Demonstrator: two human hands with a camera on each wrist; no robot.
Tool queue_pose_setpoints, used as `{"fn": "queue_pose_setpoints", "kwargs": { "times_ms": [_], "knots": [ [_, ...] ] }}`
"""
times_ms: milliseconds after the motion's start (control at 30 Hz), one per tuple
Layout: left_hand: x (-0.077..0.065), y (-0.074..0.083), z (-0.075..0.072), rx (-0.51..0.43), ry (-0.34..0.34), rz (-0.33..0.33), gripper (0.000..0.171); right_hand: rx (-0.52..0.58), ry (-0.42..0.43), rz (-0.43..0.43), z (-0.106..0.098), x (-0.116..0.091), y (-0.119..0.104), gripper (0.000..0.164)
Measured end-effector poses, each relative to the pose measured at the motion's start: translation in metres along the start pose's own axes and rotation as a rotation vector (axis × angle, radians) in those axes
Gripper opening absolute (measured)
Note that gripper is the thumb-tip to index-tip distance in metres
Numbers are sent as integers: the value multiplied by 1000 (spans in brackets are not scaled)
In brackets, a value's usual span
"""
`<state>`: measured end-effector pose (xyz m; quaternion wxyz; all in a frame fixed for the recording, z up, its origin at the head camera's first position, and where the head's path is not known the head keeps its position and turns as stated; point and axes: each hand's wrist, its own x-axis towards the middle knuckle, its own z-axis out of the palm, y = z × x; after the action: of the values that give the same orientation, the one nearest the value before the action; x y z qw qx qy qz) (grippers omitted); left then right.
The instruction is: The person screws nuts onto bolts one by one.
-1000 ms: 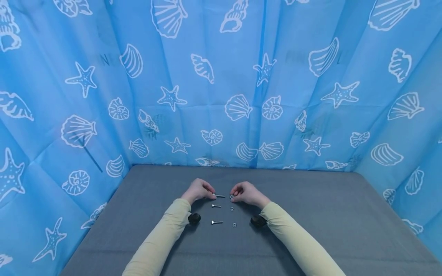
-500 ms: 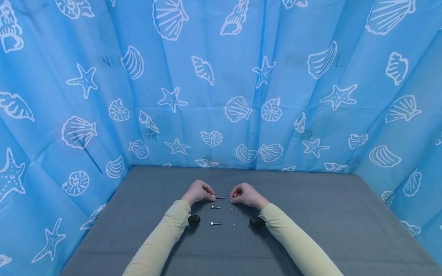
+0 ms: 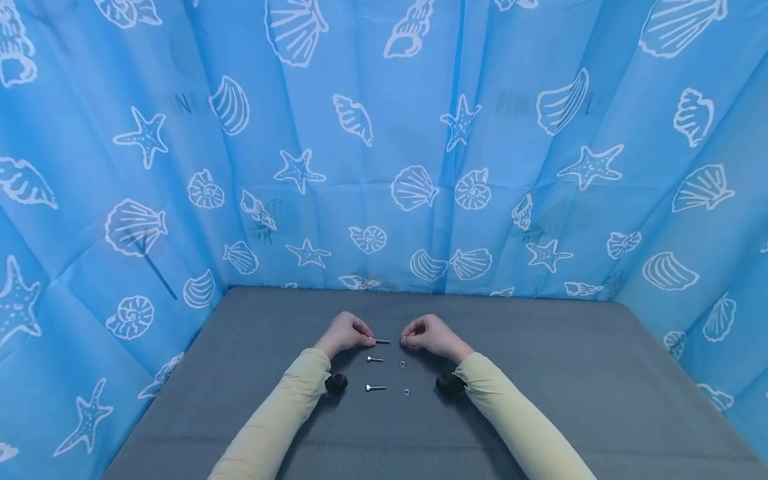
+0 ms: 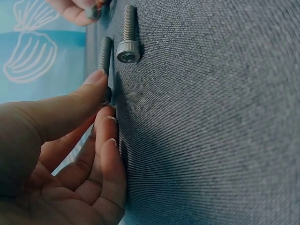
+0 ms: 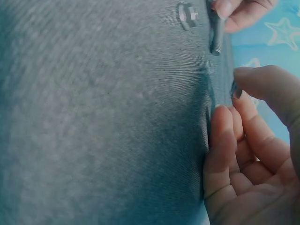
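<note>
My left hand (image 3: pixel 347 331) pinches a socket head bolt (image 4: pixel 106 54) near its head between thumb and forefinger, the threaded shank pointing right. The other left fingers lie curled close to the cloth. Opposite it, my right hand (image 3: pixel 433 335) pinches a small metal nut (image 5: pixel 236 89) between thumb and fingertip, partly hidden by them. Bolt and nut are apart, with a short gap between. Nearer the body, a shorter bolt (image 3: pixel 375 360) lies beside a nut (image 3: pixel 403 365). Closer still lie another bolt (image 3: pixel 377 388) and another nut (image 3: pixel 407 393).
Grey cloth covers the table (image 3: pixel 576 400). A blue curtain (image 3: pixel 384 147) with white shells and starfish hangs behind and at both sides. Dark wrist cameras sit under both wrists, the left camera (image 3: pixel 337 383) and right camera (image 3: pixel 450 384), flanking the loose hardware.
The nut at my right fingertips, seen flat from above before, is now tilted and more covered by the fingers. My left hand and its bolt have barely moved.
</note>
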<state>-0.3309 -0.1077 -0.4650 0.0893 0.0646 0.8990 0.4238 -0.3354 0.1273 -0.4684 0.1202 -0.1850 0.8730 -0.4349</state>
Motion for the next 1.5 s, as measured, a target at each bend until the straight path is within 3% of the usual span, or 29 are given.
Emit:
{"fn": "queue_pose_setpoints", "kwargs": {
  "times_ms": [167, 367, 600, 800, 1000, 1233, 1500],
  "knots": [
    [-2, -1, -5, 8, 3, 18, 7, 125, 8, -10, -4, -5, 5, 17],
    [-4, -3, -9, -64, 1, 22, 10, 346, -12, 22, -9, -14, 8, 32],
    [-9, 8, -9, -131, 18, 94, 13, 529, -52, 50, -15, -20, 4, 44],
    [-16, 24, -8, -249, 28, 155, 19, 595, -18, 73, -21, -27, -8, 47],
    [-23, 33, -3, -352, 16, 152, 20, 645, -15, 71, -23, -34, -16, 45],
    [-33, 41, 3, -388, 34, 181, 23, 698, -43, 41, -21, -40, -19, 45],
    [-42, 50, 7, -360, 73, 229, 18, 730, -32, 20, -23, -46, -23, 31]
  ]
}}
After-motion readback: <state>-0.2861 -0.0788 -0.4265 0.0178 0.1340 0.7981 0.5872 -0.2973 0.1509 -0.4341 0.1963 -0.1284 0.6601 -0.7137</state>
